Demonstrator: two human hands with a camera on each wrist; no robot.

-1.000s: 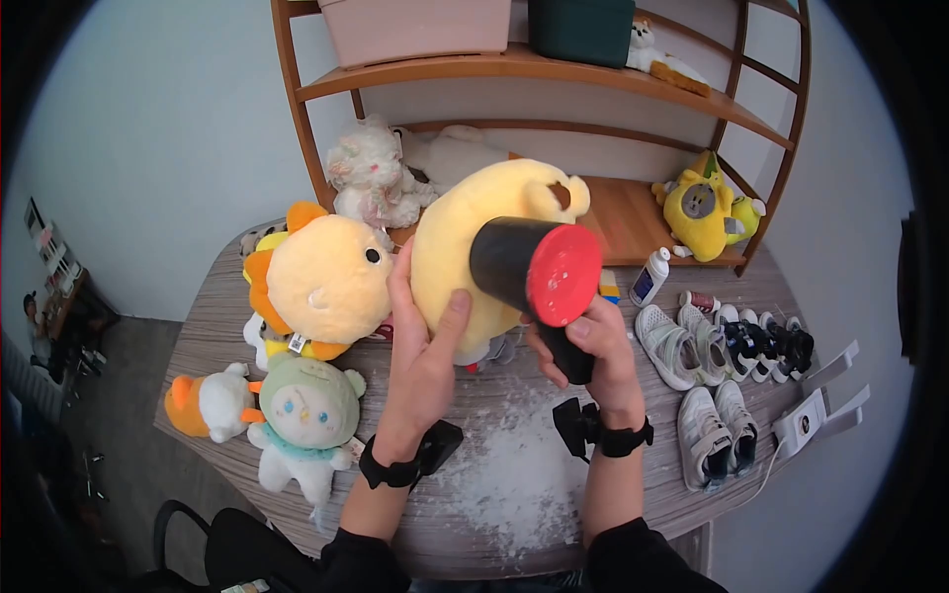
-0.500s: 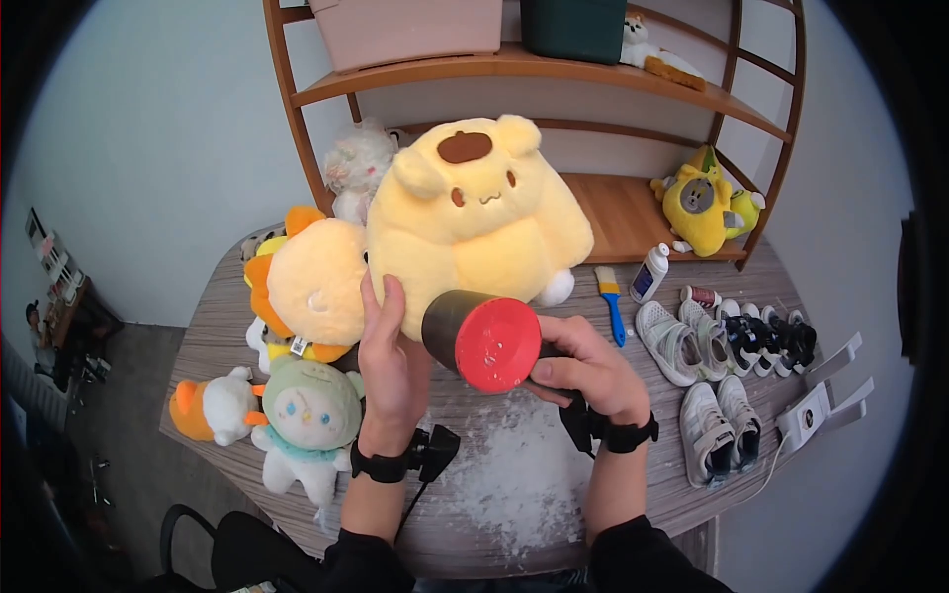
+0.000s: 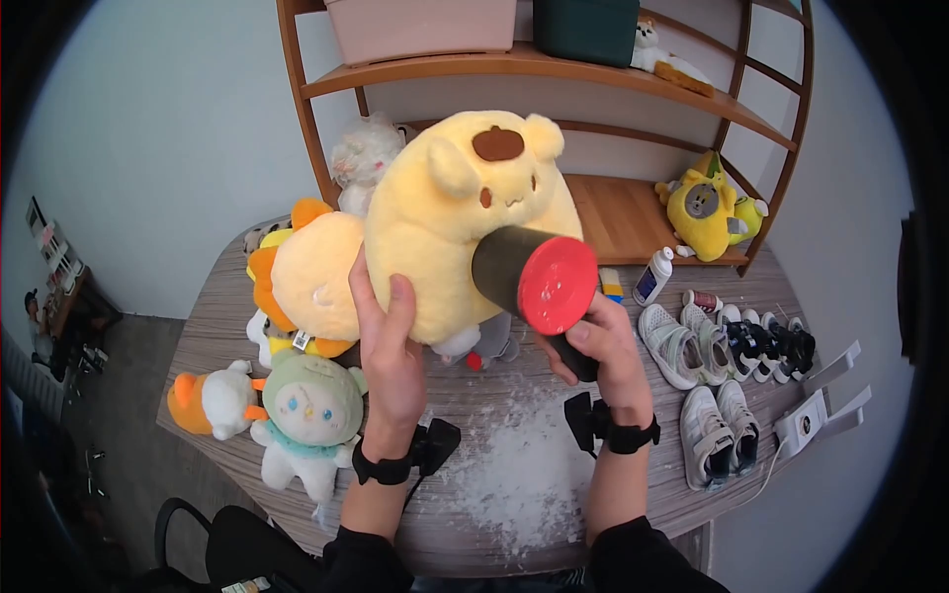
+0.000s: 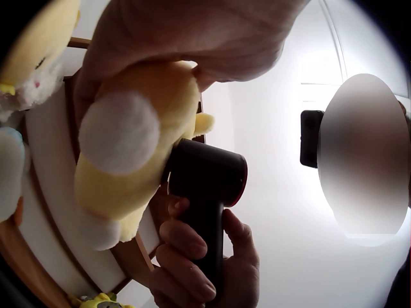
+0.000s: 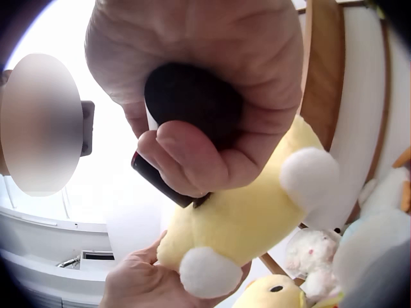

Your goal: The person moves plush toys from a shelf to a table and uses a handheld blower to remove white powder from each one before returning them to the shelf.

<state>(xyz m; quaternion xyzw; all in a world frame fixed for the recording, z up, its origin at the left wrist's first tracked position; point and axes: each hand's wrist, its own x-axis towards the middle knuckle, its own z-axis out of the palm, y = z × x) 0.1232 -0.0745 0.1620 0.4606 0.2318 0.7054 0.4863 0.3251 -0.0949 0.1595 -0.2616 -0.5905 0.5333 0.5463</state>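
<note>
A big yellow plush dog (image 3: 420,262) with a brown cap patch and white feet is held up over the table. My left hand (image 3: 392,366) grips its left side between thumb and fingers. My right hand (image 3: 613,351) is wrapped round the handle of a black fabric shaver (image 3: 499,267) with a red end cap. White bits show on that cap. In the left wrist view the shaver's head (image 4: 183,157) presses against the yellow plush (image 4: 128,192), and the right hand's fingers (image 4: 183,260) curl round the handle. The right wrist view shows the left hand (image 5: 144,282) under the plush.
White fluff (image 3: 519,474) is strewn across the tabletop in front. Several plush toys, among them a green-hooded one (image 3: 314,405), crowd the left. White shoes (image 3: 707,435), a white bottle (image 3: 652,277), a brush (image 3: 613,285) and a router (image 3: 803,423) lie right. A wooden shelf (image 3: 623,222) stands behind.
The plush has turned from side-on to face forward, then tilted slightly right. The shaver dropped low on the plush, then moved back up and right against it. Both hands kept their hold.
</note>
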